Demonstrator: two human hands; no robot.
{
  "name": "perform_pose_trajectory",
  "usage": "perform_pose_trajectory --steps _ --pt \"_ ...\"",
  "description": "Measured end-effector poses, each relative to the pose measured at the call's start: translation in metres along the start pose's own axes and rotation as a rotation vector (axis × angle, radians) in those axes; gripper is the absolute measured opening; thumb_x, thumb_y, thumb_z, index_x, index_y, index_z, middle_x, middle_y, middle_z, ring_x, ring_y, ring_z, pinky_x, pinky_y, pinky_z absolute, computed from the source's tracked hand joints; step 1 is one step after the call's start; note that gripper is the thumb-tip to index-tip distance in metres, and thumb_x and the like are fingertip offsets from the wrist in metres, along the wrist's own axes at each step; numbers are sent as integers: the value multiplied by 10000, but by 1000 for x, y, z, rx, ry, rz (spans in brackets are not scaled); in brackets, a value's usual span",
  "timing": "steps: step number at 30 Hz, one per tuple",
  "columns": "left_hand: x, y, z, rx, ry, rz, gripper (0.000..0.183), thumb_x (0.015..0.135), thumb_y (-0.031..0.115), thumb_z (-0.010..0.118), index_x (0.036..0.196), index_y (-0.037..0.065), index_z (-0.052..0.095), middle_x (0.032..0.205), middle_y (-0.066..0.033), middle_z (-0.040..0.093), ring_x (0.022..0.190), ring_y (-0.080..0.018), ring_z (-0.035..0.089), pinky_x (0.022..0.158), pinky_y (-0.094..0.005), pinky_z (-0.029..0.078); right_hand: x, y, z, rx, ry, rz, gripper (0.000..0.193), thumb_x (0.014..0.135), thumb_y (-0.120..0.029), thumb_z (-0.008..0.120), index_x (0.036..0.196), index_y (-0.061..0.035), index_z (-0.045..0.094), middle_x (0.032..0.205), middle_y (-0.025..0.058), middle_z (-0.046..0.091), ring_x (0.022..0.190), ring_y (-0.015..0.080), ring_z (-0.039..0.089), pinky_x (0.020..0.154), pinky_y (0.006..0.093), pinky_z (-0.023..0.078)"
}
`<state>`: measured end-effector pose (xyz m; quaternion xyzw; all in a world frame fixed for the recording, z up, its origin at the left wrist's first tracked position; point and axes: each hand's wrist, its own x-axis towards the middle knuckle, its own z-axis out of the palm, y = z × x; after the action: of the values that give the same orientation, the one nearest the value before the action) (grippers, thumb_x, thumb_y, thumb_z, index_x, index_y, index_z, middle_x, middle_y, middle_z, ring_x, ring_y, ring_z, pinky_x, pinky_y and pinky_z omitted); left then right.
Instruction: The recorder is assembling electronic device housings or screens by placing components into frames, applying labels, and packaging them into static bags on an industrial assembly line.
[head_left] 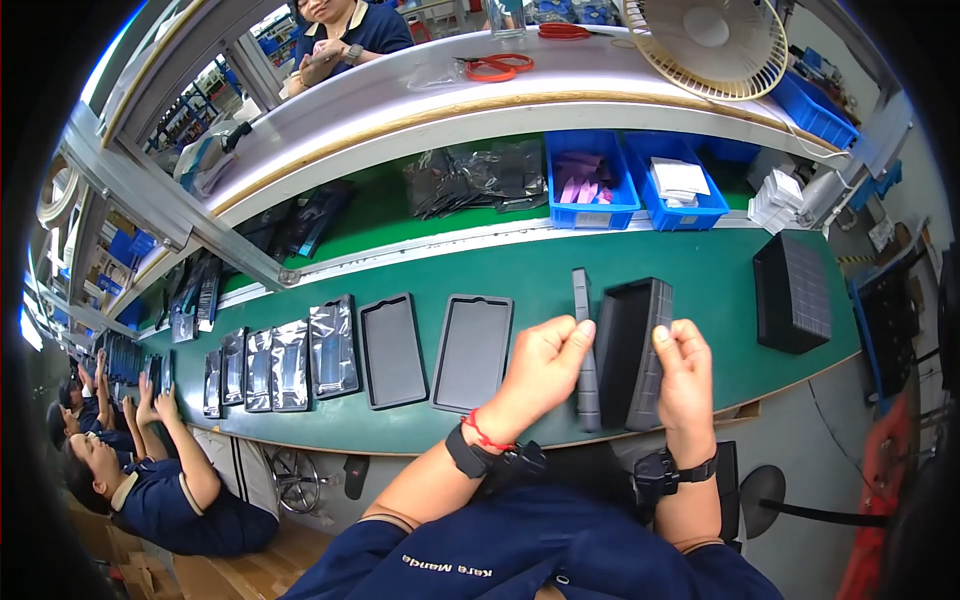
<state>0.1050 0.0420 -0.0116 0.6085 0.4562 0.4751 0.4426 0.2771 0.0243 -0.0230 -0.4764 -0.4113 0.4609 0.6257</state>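
My left hand (545,365) is closed on a thin black plastic tray (583,350), tilted up on its edge. My right hand (685,370) grips a thicker stack of black trays (648,350) by its outer side, thumb on the rim; its hollow face turns toward the left hand. A narrow gap parts the thin tray from the stack. To the left, two shallow black trays lie flat on the green table: the nearer tray (473,352) and another tray (392,350). Beside them is a row of several dark items in clear bags (333,345).
Another black tray stack (790,295) stands at the right. A shelf above the table carries red-handled scissors (497,67) and a fan (707,40). Beneath it sit blue bins (592,215) and dark bags (475,180). Co-workers sit at the left (200,500) and across (375,35).
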Motion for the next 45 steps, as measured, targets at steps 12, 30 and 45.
perform_pose_trajectory --steps 12,30,45 --pt "19 7 35 -165 -317 -197 391 931 316 550 641 58 510 549 9 492 504 -50 448 460 -242 368 1 2 2 -246 56 -185 151 889 -88 604 786 -48 501 704 -42 454 646 30 405 558 186 350" --pt "39 -6 103 -238 -410 -132 356 952 308 523 667 103 459 548 41 464 464 -29 431 415 -187 339 19 -4 -50 -446 199 -242 128 900 -101 585 805 -22 552 720 -37 504 624 37 428 536 205 361" --pt "56 -12 147 -254 -497 -189 327 930 307 558 700 88 481 595 3 532 455 -46 448 413 -195 353 31 -20 -90 -517 210 -127 168 901 -110 574 774 0 558 673 -31 505 624 46 429 552 226 385"
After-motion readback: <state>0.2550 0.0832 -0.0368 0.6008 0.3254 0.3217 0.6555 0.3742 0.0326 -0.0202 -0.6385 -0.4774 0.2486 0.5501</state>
